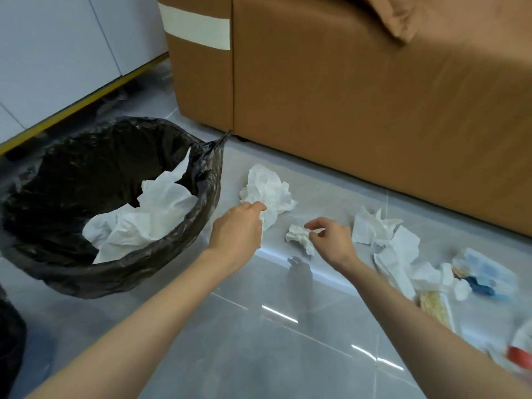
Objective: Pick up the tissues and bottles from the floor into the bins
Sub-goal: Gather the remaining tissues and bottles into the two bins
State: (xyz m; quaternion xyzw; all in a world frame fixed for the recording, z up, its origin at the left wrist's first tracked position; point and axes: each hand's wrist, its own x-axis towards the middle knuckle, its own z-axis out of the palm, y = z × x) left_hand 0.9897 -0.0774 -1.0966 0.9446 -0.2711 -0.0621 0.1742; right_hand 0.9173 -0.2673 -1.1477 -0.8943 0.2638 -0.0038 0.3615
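1. Grey tile floor (pixel 259 341) lies nearest me, showing only glare. At my far left edge a second bin (pixel 8 341) in a black liner just shows, its contents hidden.
2. Low on my right lie the bottles (pixel 518 355). They are blurred: one has a red cap, and one a little further off has a blue label. All are on the floor, so I judge the bottle half of the job not yet begun.
3. My right hand (pixel 331 240) has thumb and forefinger closed on the edge of the small tissue (pixel 299 237), which rests on the tile between my two hands.
4. My left hand (pixel 239 226) is curled onto the near edge of the big tissue (pixel 267 188), which lies on the floor just beside the bin.
5. Right of my right hand a pile (pixel 385 234) of loose tissues runs back toward the bottles. Nothing touches it, and it looks like the largest share left.
6. The bin (pixel 115 280) sits to my left, lined in black, with several crumpled tissues (pixel 144 220) already inside. By my reckoning the tissue part is roughly half done.
7. Beyond everything stand the brown sofa (pixel 374 110) and, at far left, a white cabinet (pixel 57 53). The sofa front hems the litter in from behind. I see nothing between my hands and the bin, though the bottles will need a longer carry.
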